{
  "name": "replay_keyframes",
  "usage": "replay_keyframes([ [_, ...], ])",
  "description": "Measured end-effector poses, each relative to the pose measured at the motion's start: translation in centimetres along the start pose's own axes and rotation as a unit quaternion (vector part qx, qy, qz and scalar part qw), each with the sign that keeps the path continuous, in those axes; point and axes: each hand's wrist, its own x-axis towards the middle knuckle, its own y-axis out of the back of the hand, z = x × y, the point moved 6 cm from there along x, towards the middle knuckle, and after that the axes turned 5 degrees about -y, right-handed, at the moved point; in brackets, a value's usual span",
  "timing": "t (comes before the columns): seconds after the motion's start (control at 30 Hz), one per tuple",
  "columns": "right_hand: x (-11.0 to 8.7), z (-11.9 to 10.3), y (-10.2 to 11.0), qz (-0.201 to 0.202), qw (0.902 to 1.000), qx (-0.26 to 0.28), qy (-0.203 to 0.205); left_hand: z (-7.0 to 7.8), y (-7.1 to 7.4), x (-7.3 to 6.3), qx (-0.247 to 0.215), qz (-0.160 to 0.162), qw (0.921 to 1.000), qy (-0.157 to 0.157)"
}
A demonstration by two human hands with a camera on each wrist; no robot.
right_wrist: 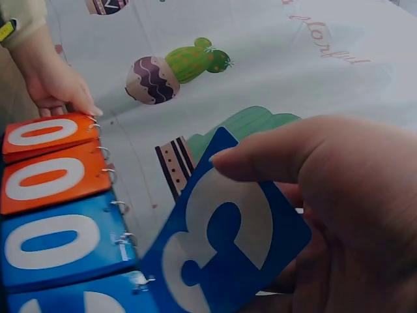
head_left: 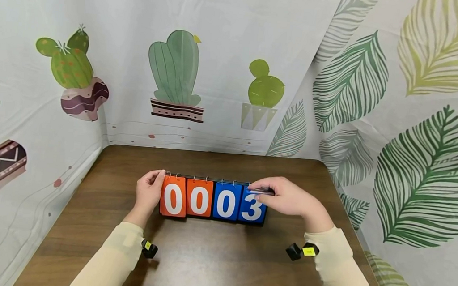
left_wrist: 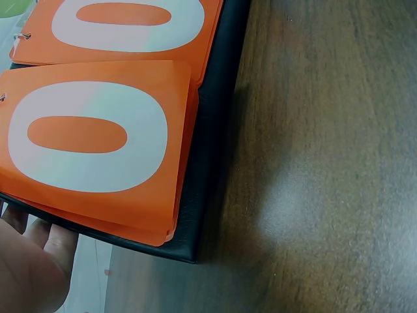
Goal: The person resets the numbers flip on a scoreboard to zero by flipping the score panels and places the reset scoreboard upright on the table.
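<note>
A flip scoreboard [head_left: 212, 207] with a black cover [left_wrist: 207, 150] stands on the table, its ringed number cards reading 0003 in the head view. Two orange cards [right_wrist: 49, 179] are on the left, two blue ones on the right. My left hand [head_left: 148, 193] grips the board's upper left corner, with fingers behind the cover in the left wrist view. At the right end, my right hand [head_left: 287, 197] pinches a lifted blue card [right_wrist: 225, 228] between thumb and fingers. It shows a white 3 in the right wrist view. Another blue card [right_wrist: 78, 300] lies under it, partly cut off.
The brown wooden table [head_left: 203, 266] has rounded back corners. Behind and beside it hang white cloths [head_left: 230, 26] printed with cacti and leaves. Small black devices [head_left: 150, 248] with yellow labels sit at both wrists.
</note>
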Motion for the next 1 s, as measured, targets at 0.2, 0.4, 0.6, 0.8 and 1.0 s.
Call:
replay_keyframes([
  [0.2,-1.4,-0.1,-2.6,0.004,0.9998,-0.01,-0.018,-0.4,0.0,0.1,0.002,-0.001,1.0,0.009],
  [0.4,-2.0,0.6,-5.6,0.014,0.9995,-0.021,-0.021,-0.6,-0.1,0.2,0.006,-0.004,0.9998,0.017],
  [0.6,-2.3,2.1,-9.0,0.059,0.9943,-0.051,-0.074,-0.3,-0.1,0.1,0.004,-0.003,1.0,0.004],
  [0.8,-1.9,3.6,-11.2,0.117,0.984,-0.101,-0.089,-0.2,0.0,0.1,0.0,-0.002,1.0,0.001],
  [1.0,-0.9,5.0,-12.5,0.179,0.9721,-0.144,-0.048,-0.1,0.0,0.1,0.007,-0.003,1.0,0.0],
])
